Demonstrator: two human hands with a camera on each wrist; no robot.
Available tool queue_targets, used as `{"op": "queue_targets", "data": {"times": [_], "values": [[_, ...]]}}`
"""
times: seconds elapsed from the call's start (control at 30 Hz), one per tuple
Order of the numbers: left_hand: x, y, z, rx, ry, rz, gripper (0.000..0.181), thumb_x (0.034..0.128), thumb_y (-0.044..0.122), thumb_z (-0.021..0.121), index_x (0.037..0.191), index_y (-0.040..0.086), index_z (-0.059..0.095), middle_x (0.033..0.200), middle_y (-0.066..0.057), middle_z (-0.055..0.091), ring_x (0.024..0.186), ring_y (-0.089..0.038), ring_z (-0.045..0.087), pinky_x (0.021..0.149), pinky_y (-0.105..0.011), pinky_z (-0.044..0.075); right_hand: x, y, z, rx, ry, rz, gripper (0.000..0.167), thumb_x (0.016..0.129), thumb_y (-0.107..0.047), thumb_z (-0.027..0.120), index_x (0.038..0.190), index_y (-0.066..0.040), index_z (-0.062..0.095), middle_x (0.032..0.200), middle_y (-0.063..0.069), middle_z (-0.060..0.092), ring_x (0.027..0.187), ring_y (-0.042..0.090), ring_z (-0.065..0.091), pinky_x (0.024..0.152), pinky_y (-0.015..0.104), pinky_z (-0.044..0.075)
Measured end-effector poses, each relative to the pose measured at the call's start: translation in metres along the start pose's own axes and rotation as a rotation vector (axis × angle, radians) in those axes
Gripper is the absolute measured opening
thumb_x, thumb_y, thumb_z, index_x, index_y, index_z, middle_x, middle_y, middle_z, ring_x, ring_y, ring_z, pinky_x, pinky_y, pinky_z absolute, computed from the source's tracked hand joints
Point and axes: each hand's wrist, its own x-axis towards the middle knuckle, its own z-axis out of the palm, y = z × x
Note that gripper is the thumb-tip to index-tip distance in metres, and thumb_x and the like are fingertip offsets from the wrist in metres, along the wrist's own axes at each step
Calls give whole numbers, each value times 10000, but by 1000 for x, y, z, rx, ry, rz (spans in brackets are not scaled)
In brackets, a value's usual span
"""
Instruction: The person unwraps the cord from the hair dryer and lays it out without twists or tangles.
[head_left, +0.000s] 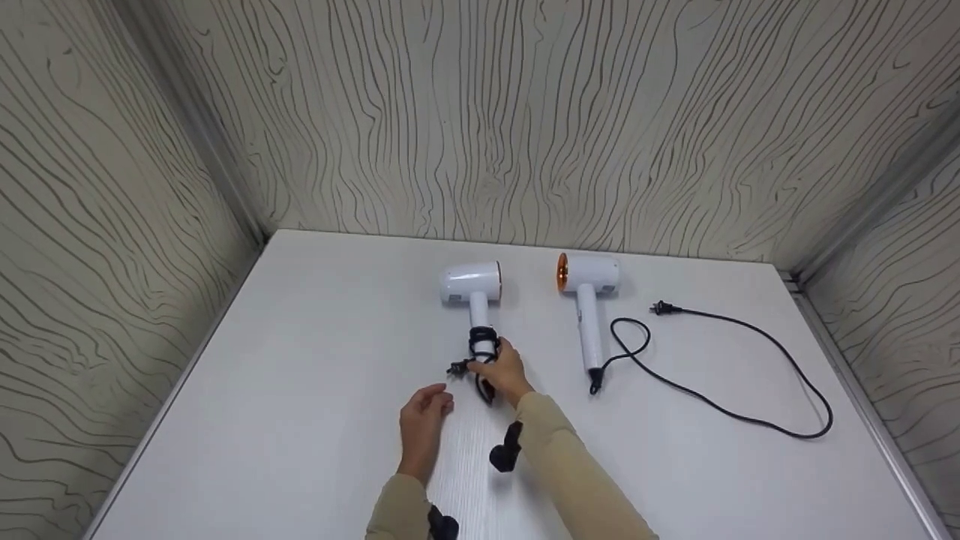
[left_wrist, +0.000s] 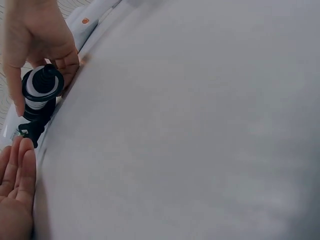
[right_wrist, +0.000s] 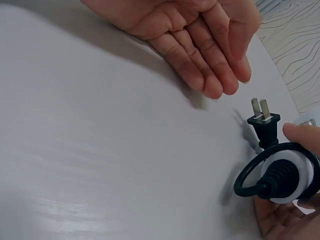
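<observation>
A white hair dryer [head_left: 470, 283] lies on the table with its black cord [head_left: 483, 337] wound round the handle. My right hand [head_left: 508, 373] holds the lower end of that handle, thumb on one side and fingers on the other. Beside the handle, the cord's two-pin plug [right_wrist: 265, 122] sticks out to the left. My left hand [head_left: 426, 420] is just left of the plug, fingers extended and close together; the right wrist view shows a gap between its fingertips and the pins. Nothing is in this left hand.
A second white hair dryer [head_left: 590, 300] with an orange-rimmed nozzle lies to the right. Its loose cord [head_left: 705, 401] loops across the table's right side, ending in a plug [head_left: 664, 308]. Wood-patterned panels [head_left: 487, 127] enclose the white table [head_left: 300, 360] at the back and sides.
</observation>
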Motion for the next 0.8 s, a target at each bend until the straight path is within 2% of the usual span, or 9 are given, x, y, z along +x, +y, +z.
{"op": "queue_targets", "data": {"times": [0.1, 0.2, 0.3, 0.57, 0.8], "values": [[-1, 0, 1, -3, 1, -2, 249, 927, 133, 568, 1123, 3, 649, 1020, -129, 708, 867, -86, 649, 779, -159, 532, 1, -2, 0, 33, 6, 34, 722, 798, -122, 686, 1410, 79, 358, 1331, 249, 538, 1140, 296, 575, 990, 385, 499], [-2, 0, 1, -4, 5, 0, 242, 922, 133, 574, 1112, 6, 653, 1007, -131, 712, 855, -89, 652, 768, -154, 530, 1, -5, 0, 44, 28, 60, 587, 771, -128, 682, 1283, 85, 490, 1187, 214, 618, 975, 221, 594, 859, 322, 526], [-2, 1, 1, 2, 4, 5, 248, 923, 139, 577, 1115, 2, 652, 1018, -142, 711, 856, -85, 654, 767, -152, 530, -1, -7, -2, 43, 57, 77, 488, 760, -146, 688, 1171, 85, 561, 1095, 189, 647, 887, 189, 580, 794, 296, 523], [-2, 3, 0, -2, -6, 4, 275, 936, 146, 573, 1147, -18, 640, 1064, -172, 701, 883, -88, 658, 786, -166, 541, -1, -4, -4, 2, 88, 68, 519, 833, -211, 651, 1237, 83, 511, 1191, 220, 616, 1009, 246, 595, 887, 365, 522], [-1, 2, -1, -5, -2, 13, 276, 935, 128, 570, 1144, -42, 630, 1053, -189, 693, 875, -95, 658, 772, -162, 547, -1, 2, -4, 58, 115, 36, 487, 823, -180, 648, 1215, 91, 545, 1160, 218, 630, 995, 245, 596, 884, 348, 514]]}}
